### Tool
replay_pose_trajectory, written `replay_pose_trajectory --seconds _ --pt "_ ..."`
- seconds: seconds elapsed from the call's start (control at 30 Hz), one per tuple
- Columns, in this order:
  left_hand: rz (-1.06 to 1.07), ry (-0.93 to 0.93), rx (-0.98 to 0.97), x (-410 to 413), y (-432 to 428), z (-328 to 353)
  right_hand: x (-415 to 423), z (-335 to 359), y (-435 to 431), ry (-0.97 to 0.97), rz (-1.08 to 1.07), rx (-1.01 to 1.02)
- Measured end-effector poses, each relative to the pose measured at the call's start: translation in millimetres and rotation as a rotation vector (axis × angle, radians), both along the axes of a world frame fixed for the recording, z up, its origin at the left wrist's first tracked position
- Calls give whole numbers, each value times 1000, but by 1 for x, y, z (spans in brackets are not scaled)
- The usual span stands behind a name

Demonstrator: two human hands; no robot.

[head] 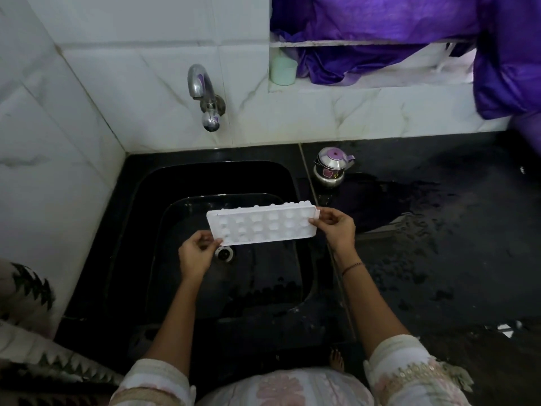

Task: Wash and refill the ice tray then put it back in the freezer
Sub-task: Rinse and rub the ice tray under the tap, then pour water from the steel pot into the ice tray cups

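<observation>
Ice tray [260, 225] was the object of the work, a white moulded piece held level over the black sink [140, 200], which filled the middle of the scene under a marble-tiled wall. To the right, the dark counter [439, 259] was wet in patches, and a small steel kettle [332, 168] stood on it just beside the sink's far right corner. The chrome tap [203, 95] jutted from the far wall, with no water visibly running. The left hand [197, 256] pinched the tray's near left corner, fingers closed on its edge; the right hand [333, 225] gripped the tray's right end in the same way. The cups looked empty, though whether they were wet could not be told. By my judgement this was the washing step, barely begun or about to begin. The next move would call for one hand to free itself and turn the tap on, then for the tray to be carried farther back under the spout.
</observation>
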State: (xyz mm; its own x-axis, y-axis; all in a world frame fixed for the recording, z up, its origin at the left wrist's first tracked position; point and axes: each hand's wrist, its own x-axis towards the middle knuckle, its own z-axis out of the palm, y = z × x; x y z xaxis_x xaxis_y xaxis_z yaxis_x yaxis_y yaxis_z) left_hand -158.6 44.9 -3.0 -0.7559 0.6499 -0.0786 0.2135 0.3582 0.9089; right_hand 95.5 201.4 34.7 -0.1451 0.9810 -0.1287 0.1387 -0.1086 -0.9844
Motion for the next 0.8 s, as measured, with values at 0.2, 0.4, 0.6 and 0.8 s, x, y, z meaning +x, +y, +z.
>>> replay_pose_trajectory --seconds 0.2,0.4,0.6,0.8 --pt "3 -99 -48 53 33 5 51 2 40 49 -61 -118" --pt "10 -238 -56 115 77 16 103 -2 85 24 -115 -161" --pt "19 -250 -113 160 118 13 144 -7 130 -70 -138 -151" --pt "41 -138 -178 195 151 13 168 -8 167 -249 -95 -92"
